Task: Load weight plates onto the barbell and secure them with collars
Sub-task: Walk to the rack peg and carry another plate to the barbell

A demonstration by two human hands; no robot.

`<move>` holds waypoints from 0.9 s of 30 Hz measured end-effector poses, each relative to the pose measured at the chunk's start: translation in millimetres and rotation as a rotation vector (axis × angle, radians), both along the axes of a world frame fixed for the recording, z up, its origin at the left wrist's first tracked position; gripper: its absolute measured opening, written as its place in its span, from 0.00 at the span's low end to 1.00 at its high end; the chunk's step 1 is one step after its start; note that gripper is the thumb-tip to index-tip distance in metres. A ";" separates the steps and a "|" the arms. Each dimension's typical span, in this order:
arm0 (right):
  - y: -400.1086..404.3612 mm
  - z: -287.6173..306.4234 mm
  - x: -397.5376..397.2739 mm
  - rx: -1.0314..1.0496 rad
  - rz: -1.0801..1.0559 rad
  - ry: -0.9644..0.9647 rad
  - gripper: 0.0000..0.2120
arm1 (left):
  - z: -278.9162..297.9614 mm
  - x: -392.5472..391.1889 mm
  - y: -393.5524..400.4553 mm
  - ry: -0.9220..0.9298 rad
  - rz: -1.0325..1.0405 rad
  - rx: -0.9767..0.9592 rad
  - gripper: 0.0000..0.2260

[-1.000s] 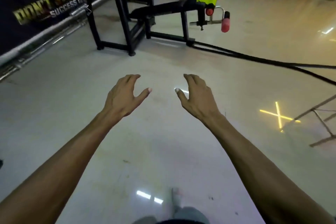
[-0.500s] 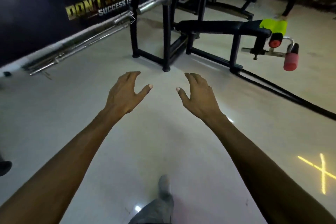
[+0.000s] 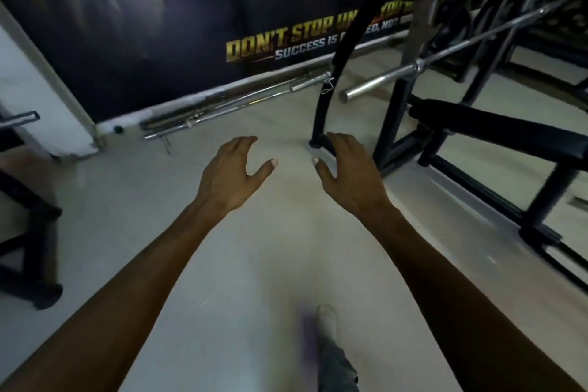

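Pale polished floor [image 3: 133, 232] fills most of the view, bounded at the back by a dark wall banner [image 3: 191, 25] lettered in gold. Spare bars [image 3: 229, 105] are laid along the base of that wall. To the right, a barbell [image 3: 397, 75] is seen racked on a black bench frame [image 3: 394, 124], its bare chrome sleeve end pointing toward the left; no plates or collars are seen on that end. A black padded bench [image 3: 496, 124] is noted beyond the frame. Both arms are stretched forward over the floor. Left hand [image 3: 229, 175] is held palm down, fingers spread and loosely curled, nothing grasped. Right hand [image 3: 346, 175] is held likewise, empty, its fingertips overlapping the foot of the frame in view. One foot [image 3: 327, 318] is glimpsed below, blurred.
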State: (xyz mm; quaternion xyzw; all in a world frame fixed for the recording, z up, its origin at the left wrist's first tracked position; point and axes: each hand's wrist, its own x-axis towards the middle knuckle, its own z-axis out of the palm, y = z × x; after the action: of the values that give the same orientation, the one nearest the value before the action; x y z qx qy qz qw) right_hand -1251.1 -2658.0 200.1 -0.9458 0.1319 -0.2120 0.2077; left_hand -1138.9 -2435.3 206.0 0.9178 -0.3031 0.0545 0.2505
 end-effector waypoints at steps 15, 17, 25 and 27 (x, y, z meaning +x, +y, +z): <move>-25.1 37.3 435.1 0.004 0.479 -0.009 0.30 | 27.2 314.9 -4.2 -0.027 0.542 -0.026 0.31; -12.2 33.2 491.1 0.006 0.539 -0.016 0.30 | 22.8 355.4 8.5 -0.022 0.611 -0.020 0.33; 57.6 26.3 692.3 0.031 0.738 -0.029 0.29 | 24.6 509.8 71.9 0.013 0.803 -0.034 0.34; 79.4 31.9 744.2 0.030 0.784 -0.006 0.29 | 26.2 549.2 91.3 0.020 0.851 -0.023 0.35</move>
State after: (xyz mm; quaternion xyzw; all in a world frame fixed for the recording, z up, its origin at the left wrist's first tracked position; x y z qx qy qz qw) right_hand -506.9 -2578.6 232.0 -0.9208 -0.2368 -0.1174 0.2868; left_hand -589.7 -2344.0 232.2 0.9587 0.1060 0.1475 0.2187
